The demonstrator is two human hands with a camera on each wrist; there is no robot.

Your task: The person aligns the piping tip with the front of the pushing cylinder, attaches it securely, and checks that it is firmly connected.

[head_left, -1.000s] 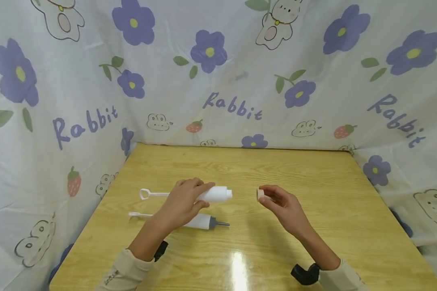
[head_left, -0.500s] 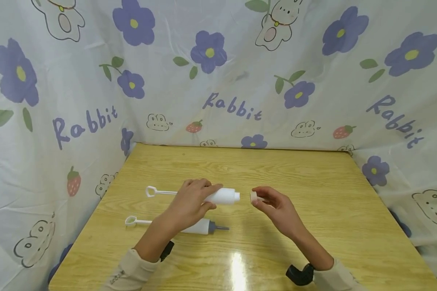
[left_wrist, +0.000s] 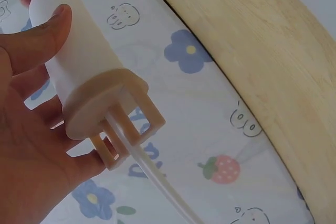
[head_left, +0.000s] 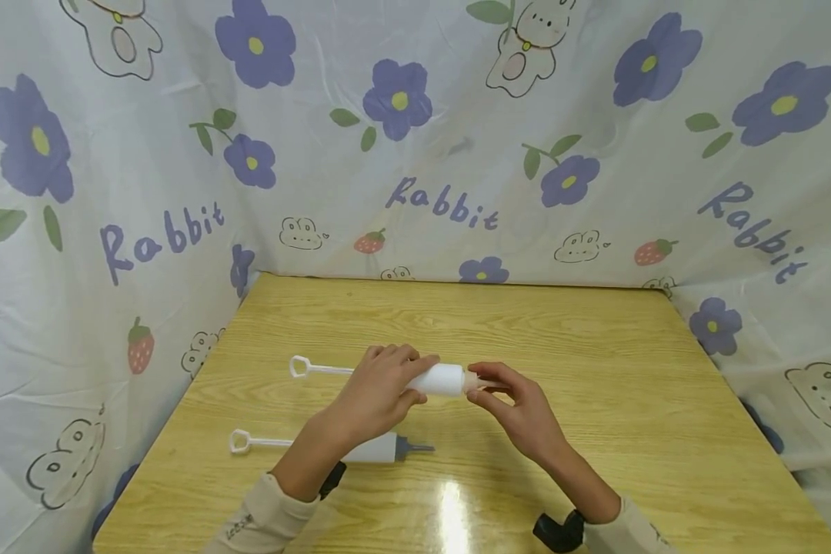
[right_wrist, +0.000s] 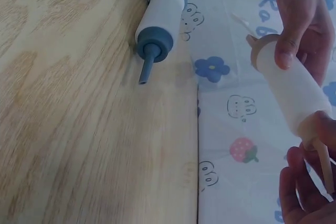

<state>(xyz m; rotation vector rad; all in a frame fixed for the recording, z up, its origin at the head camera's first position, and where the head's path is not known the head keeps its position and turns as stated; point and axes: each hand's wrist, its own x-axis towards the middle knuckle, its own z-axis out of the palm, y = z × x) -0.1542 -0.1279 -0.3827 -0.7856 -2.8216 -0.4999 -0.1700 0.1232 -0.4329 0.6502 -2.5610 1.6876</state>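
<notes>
My left hand (head_left: 381,392) grips the white barrel of a plunger syringe (head_left: 442,379), held roughly level above the table. Its rod and ring handle (head_left: 300,366) point left. In the left wrist view a beige end collar (left_wrist: 100,100) with finger loops surrounds the rod. My right hand (head_left: 522,408) pinches a beige nozzle cap (head_left: 470,382) at the barrel's right end, and its thin spout (right_wrist: 324,166) shows in the right wrist view. Fingers partly hide the joint, so how far the cap sits on cannot be told.
A second plunger syringe (right_wrist: 161,11) with a blue-grey nozzle cap lies on the wooden table (head_left: 595,346), nearer the body and partly behind my left forearm. Patterned cloth (head_left: 415,208) hangs along the back and both sides.
The left hand has moved right with the white syringe. My right hand has moved left, bringing the beige nozzle cap from a gap onto the barrel's end. The second syringe's handle has shifted nearer.
</notes>
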